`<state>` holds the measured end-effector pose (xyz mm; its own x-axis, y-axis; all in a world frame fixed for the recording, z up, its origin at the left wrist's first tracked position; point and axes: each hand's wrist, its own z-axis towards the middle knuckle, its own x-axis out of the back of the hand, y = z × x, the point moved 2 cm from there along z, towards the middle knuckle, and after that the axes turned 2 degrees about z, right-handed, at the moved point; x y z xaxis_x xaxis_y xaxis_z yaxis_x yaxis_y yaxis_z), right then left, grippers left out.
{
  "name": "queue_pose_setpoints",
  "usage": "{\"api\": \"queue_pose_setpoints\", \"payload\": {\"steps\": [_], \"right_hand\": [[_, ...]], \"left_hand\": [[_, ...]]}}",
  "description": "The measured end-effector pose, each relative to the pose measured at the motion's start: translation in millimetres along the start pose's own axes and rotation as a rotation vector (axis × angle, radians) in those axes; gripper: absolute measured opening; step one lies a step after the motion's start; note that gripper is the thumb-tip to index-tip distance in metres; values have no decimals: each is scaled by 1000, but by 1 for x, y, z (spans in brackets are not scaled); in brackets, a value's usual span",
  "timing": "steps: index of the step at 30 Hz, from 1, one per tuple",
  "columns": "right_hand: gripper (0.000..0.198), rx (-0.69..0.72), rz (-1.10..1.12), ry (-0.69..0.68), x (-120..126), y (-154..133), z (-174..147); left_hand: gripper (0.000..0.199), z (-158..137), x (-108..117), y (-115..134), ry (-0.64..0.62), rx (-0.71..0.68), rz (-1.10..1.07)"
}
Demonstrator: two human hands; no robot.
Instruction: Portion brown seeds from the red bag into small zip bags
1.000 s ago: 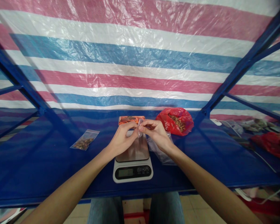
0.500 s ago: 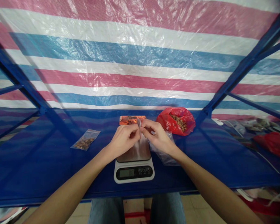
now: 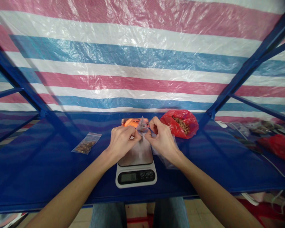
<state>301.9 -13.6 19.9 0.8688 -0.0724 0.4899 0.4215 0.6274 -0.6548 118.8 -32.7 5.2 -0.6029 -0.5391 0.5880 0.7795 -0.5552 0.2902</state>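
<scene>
Pinching a clear bag (image 3: 142,125) between left hand (image 3: 123,139) and right hand (image 3: 162,137) above a digital scale (image 3: 136,156); near a red bag (image 3: 191,125).

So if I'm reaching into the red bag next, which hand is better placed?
Probably your right hand. It is nearer the red bag; your left hand is farther off, beyond the clear bag pinched between them. Both are busy, so the left would likely hold that bag alone.

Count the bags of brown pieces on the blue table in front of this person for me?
2: a clear bag left of the scale, and a red bag beyond the right hand. Others may be hidden in blurred clutter at far right.
</scene>
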Motion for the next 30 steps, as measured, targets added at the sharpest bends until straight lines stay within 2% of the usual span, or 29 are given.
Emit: {"api": "queue_pose_setpoints", "payload": {"steps": [4,7,10,12,15,19,23,26,30], "right_hand": [[17,-57,405,-16,-5,13,5],[36,-284,649,-29,-12,33,7],[48,-503,909,-204,-22,44,6],[49,-554,1058,-324,-25,43,5],[40,-583,1149,-359,-24,37,5],[37,-612,1177,-268,-15,39,12],[36,-515,1103,-29,23,57,31],[41,-403,891,177,69,78,43],[43,-399,662,337,131,108,39]], "left_hand": [[30,7,9,-3,15,176,-251],[32,12,14,-7,1,283,-536],[35,13,13,-15,33,338,-743],[36,12,10,-20,51,371,-809],[39,10,6,-23,24,417,-835],[39,10,5,-24,6,471,-954],[38,12,6,-32,88,530,-941],[37,12,6,-41,123,532,-871],[39,9,8,-53,84,458,-655]]}}
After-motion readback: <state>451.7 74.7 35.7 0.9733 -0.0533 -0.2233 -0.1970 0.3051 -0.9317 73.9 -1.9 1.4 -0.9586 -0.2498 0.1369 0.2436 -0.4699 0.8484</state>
